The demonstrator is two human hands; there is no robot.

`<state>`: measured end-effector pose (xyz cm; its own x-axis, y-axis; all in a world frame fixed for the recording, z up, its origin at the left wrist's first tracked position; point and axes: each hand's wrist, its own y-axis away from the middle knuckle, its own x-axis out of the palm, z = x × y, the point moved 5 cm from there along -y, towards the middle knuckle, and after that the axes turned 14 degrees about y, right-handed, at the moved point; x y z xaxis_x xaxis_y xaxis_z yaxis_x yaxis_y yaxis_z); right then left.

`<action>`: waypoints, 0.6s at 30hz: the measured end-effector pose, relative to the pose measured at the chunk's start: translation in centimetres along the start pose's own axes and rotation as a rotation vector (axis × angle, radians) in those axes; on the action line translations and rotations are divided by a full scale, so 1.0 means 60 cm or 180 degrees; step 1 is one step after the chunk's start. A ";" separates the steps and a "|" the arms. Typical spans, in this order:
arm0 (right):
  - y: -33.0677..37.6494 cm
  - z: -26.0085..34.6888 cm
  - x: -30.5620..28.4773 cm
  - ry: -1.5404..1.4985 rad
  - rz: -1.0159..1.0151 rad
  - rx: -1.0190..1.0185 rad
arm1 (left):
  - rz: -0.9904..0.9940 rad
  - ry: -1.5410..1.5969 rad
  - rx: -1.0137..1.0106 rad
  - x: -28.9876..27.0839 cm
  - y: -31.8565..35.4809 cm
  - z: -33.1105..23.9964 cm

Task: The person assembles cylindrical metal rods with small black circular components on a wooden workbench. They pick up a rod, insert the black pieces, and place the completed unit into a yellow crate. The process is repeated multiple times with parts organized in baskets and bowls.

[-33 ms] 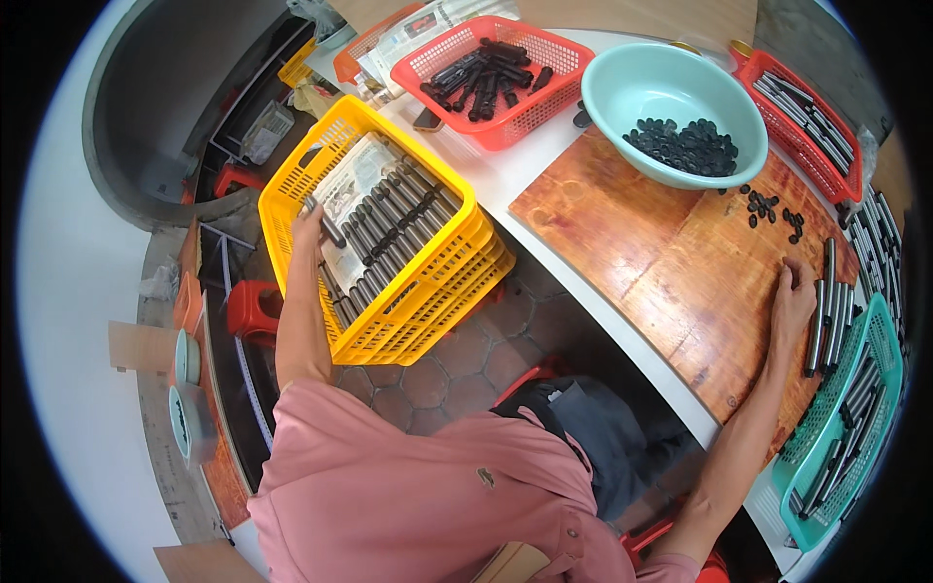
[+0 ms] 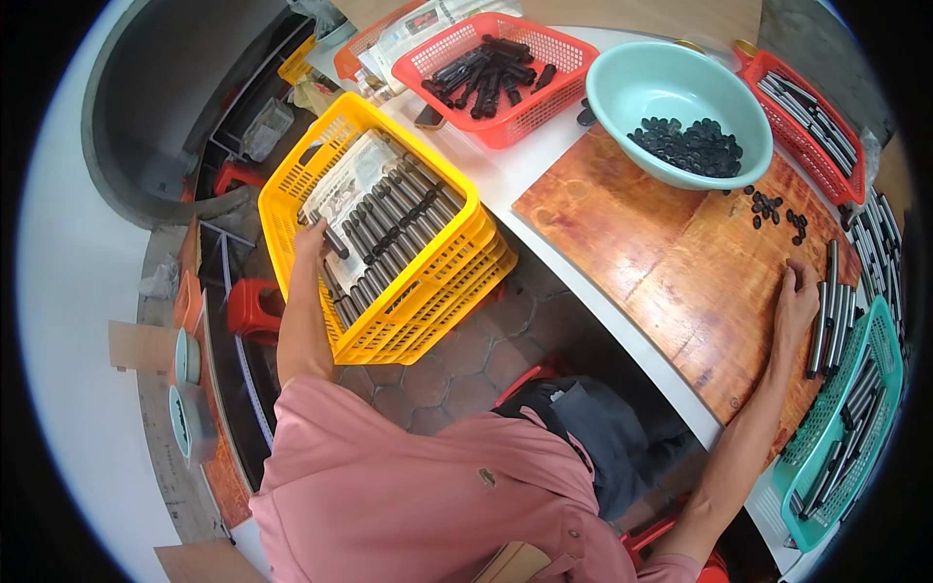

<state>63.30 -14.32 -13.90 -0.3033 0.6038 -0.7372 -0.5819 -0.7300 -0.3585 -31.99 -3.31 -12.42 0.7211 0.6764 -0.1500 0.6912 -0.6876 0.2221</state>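
Grey-black tubes [image 2: 394, 219] with black ends lie slanted, side by side in rows, in the yellow crate [image 2: 470, 209], whose walls are slotted. One dark tube [image 2: 337, 242] lies left of the upper row, its far end at the fingers of the left hand [image 2: 312, 233]; whether they grip it cannot be told. Shiny grey tubes [image 2: 832, 316] with black ends lie at the right edge of the wooden board [image 2: 622, 243], roughly parallel, far ends uneven, just beside the right hand [image 2: 799, 293].

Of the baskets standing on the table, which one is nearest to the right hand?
The green basket at the right, holding dark tubes. Its colour sets it apart: the red baskets stand farther from the right hand.
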 end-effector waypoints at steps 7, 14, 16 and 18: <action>-0.006 -0.022 0.001 -0.0060 0.0050 -0.0043 | -0.0001 -0.0684 -0.0505 0.016 0.020 0.062; -0.001 -0.014 0.000 0.0013 0.0092 0.0116 | 0.0065 -0.0717 -0.0768 0.019 0.042 0.084; 0.000 -0.008 -0.004 0.0061 0.0071 0.0132 | 0.0101 -0.0757 -0.0817 0.024 0.047 0.077; 0.000 -0.011 0.000 -0.0064 0.0039 0.0091 | 0.0072 -0.0788 -0.0873 0.018 0.041 0.083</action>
<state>63.78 -14.56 -14.27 -0.3255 0.6014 -0.7296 -0.5992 -0.7281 -0.3328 -29.29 -5.58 -16.81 0.7487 0.5546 -0.3631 0.6609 -0.5826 0.4730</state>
